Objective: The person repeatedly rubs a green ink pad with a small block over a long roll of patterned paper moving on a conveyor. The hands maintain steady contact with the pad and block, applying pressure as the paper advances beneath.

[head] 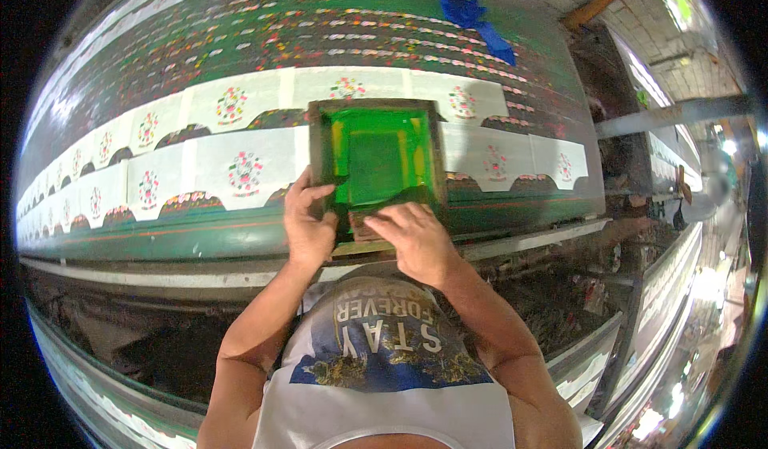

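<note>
A wooden-framed printing screen [440,149] with green mesh and green ink lies over white fabric pieces [210,170] on the long green table. My left hand [310,221] grips the frame's left side near its lower corner. In my right hand [414,233] is a squeegee with a wooden handle [362,227], held at the near end of the screen, inside the frame. Its blade is hidden. The fabric pieces have scalloped lower edges and bear small multicoloured printed motifs; part of them is covered by the frame.
A crumpled blue cloth [477,20] lies at the table's far right. Rows of small coloured print marks cover the tabletop. A pale rail [240,278] runs along the near edge. More tables with white pieces stand behind me and to the right, near a metal pole [678,116].
</note>
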The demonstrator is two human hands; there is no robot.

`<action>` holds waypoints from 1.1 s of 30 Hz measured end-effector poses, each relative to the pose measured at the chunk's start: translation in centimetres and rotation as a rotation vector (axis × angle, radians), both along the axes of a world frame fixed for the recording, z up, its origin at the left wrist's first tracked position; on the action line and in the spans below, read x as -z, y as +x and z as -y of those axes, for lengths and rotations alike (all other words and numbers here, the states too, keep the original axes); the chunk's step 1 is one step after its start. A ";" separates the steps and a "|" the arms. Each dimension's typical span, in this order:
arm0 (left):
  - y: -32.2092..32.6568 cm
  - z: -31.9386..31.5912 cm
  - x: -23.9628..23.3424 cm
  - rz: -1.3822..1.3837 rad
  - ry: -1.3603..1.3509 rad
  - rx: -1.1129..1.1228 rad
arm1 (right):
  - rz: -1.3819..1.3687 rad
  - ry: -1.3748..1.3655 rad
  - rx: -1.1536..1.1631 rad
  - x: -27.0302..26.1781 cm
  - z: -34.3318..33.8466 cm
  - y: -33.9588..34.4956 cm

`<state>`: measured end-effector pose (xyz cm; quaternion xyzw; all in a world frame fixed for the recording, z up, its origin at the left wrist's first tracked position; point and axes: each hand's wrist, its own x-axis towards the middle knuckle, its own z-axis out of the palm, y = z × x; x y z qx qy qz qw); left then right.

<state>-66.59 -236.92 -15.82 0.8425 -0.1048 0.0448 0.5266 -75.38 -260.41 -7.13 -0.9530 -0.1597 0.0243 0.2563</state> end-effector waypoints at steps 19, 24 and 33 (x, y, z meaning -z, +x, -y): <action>-4.9 19.9 -0.4 0.124 -0.298 0.118 | 0.262 0.223 0.168 3.4 20.1 -7.8; -6.3 25.6 1.5 0.053 -0.309 0.095 | 0.245 0.288 0.171 4.3 25.9 -9.8; -7.1 27.8 1.7 -0.169 -0.384 -0.012 | 0.281 0.253 0.072 3.6 29.0 -9.9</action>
